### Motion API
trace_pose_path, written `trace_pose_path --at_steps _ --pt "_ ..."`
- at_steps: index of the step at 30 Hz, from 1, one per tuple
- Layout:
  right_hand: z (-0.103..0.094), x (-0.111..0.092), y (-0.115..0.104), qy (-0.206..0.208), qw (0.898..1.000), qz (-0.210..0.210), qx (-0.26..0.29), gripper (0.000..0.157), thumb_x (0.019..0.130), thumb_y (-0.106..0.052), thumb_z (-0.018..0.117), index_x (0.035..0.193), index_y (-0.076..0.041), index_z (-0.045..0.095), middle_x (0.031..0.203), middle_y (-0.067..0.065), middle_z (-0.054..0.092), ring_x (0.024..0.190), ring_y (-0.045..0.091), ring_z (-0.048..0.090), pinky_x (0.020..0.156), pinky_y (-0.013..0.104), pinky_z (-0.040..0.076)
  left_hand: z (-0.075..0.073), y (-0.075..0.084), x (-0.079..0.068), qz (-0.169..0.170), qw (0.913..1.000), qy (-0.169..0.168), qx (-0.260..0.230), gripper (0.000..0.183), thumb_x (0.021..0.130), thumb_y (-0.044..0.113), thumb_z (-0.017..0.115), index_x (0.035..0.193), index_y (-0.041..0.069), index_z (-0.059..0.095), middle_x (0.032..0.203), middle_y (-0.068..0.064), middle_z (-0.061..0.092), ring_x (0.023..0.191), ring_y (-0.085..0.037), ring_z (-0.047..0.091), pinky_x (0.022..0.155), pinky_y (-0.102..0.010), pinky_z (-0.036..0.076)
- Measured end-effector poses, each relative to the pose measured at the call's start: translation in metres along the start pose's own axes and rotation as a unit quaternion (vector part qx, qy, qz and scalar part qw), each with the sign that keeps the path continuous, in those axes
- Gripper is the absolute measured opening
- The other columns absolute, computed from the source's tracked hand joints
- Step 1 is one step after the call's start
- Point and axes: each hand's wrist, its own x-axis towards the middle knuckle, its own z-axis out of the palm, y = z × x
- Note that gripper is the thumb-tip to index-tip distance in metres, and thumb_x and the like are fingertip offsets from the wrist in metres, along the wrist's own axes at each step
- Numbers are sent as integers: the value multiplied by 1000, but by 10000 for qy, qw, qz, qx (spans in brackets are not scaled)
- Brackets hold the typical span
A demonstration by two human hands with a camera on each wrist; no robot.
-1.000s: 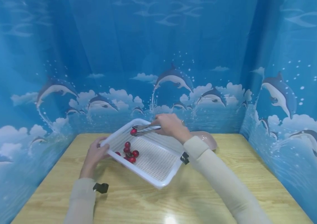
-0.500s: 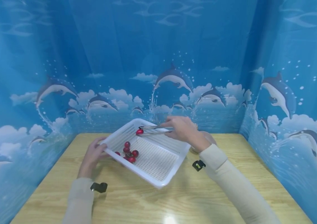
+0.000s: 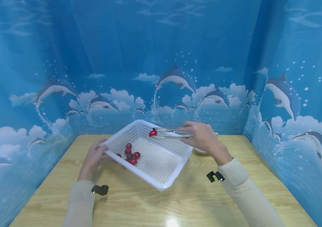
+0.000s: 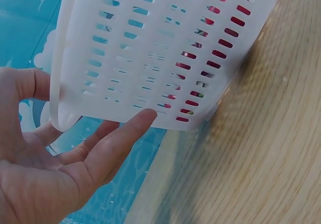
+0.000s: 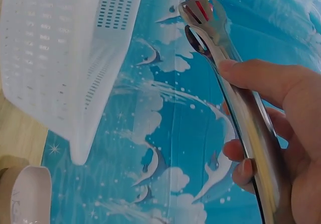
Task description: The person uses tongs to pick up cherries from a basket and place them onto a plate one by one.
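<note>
My left hand [image 3: 94,156] holds a white perforated plastic basket [image 3: 158,160] by its left corner. In the left wrist view, the thumb is at the rim and the fingers [image 4: 118,141] reach underneath the basket wall. Several red cherries [image 3: 136,154] lie clustered on the basket's left side. My right hand [image 3: 202,135] grips metal tongs [image 5: 246,113], thumb along one arm and fingers around the other. A single cherry [image 3: 152,133] is pinched between the tong tips, above the basket's far side; its thin green stem shows in the right wrist view.
A pale bowl [image 5: 31,194] stands on the wooden table [image 3: 138,208] to the right of the basket, mostly hidden behind my right hand in the head view. Blue dolphin-print curtains [image 3: 161,63] enclose the table at the back and both sides.
My right hand has moved to the right, carrying the tongs and the pinched cherry from the basket's far left across its far side. The left hand and basket are nearly still.
</note>
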Motion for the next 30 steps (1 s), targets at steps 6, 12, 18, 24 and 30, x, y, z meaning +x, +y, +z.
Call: trace_pose_path --at_steps 6,12,18,24,30 --pt "1 -20 13 147 9997 41 193 36 88 -28 81 124 -25 77 109 -1 75 66 7 55 42 19 34 1 0 1 9 10000 55 13 57 104 17 42 160 10 32 150 -31 44 110 -22 65 105 -53 60" --pt "3 -34 25 325 9989 56 342 36 88 -26 82 123 -21 78 106 2 76 64 6 54 42 19 34 0 0 2 34 10000 73 -36 56 104 16 42 159 9 32 148 -31 45 102 -15 66 104 -53 60" --pt "3 -43 26 264 9980 301 493 37 88 -27 82 125 -23 77 110 1 76 66 6 54 43 19 36 0 -1 1 55 9999 126 -42 57 104 17 43 159 9 32 147 -30 46 115 -28 64 103 -53 61" --pt "4 -50 26 184 9968 445 631 41 88 -28 81 129 -23 74 118 0 75 65 6 51 45 21 36 1 -1 2 56 9999 110 -120 57 103 14 44 159 9 32 141 -28 49 101 -17 66 102 -51 62" --pt "8 -57 29 292 9969 393 619 44 87 -31 82 130 -23 73 123 2 76 70 7 58 48 19 38 2 -1 3 51 9997 110 -207 58 102 11 43 159 7 32 132 -23 51 90 -9 66 100 -52 62"
